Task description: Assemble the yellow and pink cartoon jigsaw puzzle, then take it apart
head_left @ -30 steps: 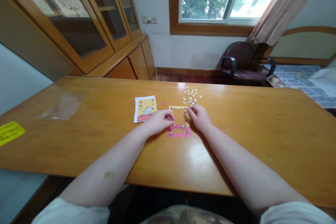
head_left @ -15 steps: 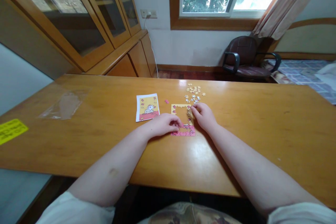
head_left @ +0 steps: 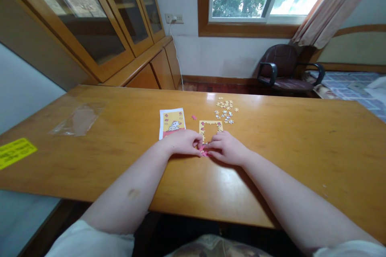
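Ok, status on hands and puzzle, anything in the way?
Left hand, right hand at pink near end of puzzle, grip unclear. Puzzle's middle unfilled. Hands hide part of it; loose pieces lie beyond.

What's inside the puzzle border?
Tabletop shows inside the upper opening of the puzzle border. Left hand and right hand cover part of the pink lower section, hiding what's there.

A jigsaw (head_left: pixel 210 122) lies on a table (head_left: pixel 129 136), the left hand (head_left: pixel 184 141) at its near left, the right hand (head_left: pixel 228 148) at its near right. Left of the jigsaw: a picture card (head_left: pixel 173 119), then, well apart, a plastic bag (head_left: pixel 80 120). Behind it: loose pieces (head_left: pixel 226 105); far behind, rightward, a chair (head_left: pixel 279 64).
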